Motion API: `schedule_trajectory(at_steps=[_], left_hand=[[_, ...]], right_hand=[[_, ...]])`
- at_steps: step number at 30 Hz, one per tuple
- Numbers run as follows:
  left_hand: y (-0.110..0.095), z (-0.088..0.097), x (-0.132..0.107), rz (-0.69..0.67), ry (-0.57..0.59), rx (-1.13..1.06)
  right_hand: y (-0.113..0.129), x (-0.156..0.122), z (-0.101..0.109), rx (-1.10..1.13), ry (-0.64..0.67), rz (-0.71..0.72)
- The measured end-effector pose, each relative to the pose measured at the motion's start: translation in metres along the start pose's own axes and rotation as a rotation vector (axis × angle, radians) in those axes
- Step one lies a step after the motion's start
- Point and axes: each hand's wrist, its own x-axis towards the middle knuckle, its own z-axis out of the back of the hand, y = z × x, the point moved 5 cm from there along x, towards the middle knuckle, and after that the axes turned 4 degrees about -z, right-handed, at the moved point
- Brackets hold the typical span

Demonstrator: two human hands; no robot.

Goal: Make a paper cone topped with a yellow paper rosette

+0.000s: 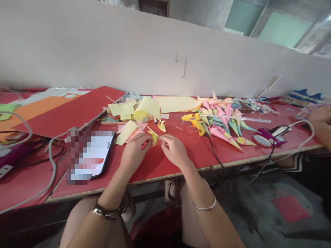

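A small folded yellow paper piece (154, 137) is pinched between both hands just above the red table (160, 162). My left hand (134, 148) grips its left side with closed fingers. My right hand (173, 148) pinches its right side. A curled yellow paper scrap (162, 126) lies just behind the hands. Pale yellow paper sheets (144, 109) are scattered further back.
A yellow glue gun (194, 121) lies right of the hands, its black cord running over the table edge. A heap of coloured paper cones (224, 119) sits beyond it. A phone (89, 156) lies at left, by red and orange sheets (64, 110). Another person's arm (320, 120) is at far right.
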Motion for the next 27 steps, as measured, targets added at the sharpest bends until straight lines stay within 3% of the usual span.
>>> schedule_trajectory(at_steps=[6, 10, 13, 17, 19, 22, 27], left_hand=[[0.002, 0.011, 0.001, -0.012, -0.095, 0.001], [0.001, 0.021, 0.002, -0.008, -0.139, 0.033], [0.0, 0.023, 0.001, -0.034, -0.106, 0.064], [-0.001, 0.017, -0.002, -0.057, 0.004, 0.167], [-0.002, 0.014, -0.003, -0.06, 0.045, 0.214], [-0.005, 0.012, -0.002, -0.075, 0.079, 0.22], [-0.008, 0.012, -0.001, -0.139, 0.064, 0.054]], right_hand=[[0.001, 0.001, 0.006, 0.121, -0.023, 0.026], [-0.004, 0.001, 0.023, 0.231, -0.042, 0.019], [-0.031, -0.001, 0.047, 0.19, -0.179, -0.176], [-0.069, -0.008, 0.088, -0.233, -0.495, -0.489], [-0.079, -0.006, 0.101, -0.423, -0.557, -0.578], [-0.09, 0.007, 0.106, -0.581, -0.488, -0.659], [-0.106, 0.029, 0.09, -0.494, -0.186, -0.613]])
